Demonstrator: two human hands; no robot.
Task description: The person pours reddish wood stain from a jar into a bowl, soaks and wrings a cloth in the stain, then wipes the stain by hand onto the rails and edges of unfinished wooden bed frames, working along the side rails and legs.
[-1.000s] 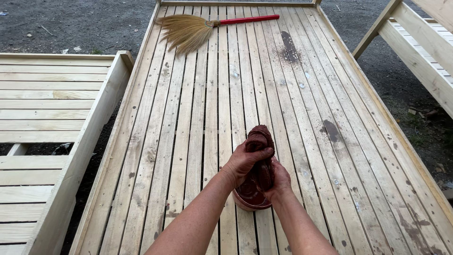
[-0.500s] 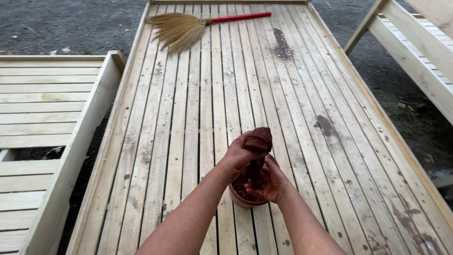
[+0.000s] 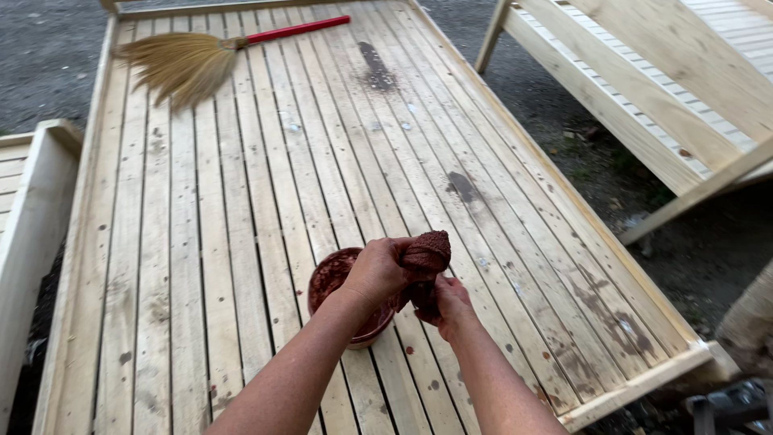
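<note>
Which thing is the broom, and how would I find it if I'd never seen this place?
Start at the big slatted wooden platform that fills most of the view. Go to its far end, well beyond the hands and the reddish bowl. The broom lies flat across the slats there, the only thing with a bright red handle and a fan of straw-coloured bristles.

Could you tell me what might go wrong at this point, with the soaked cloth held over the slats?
Both hands, left hand and right hand, squeeze a reddish-brown rag that sits partly past the bowl, so drips may spot the bare wooden slats, where dark stains already show. The bowl stands across gaps between slats and close to the forearms; a nudge could tip it and spill the stain.
</note>
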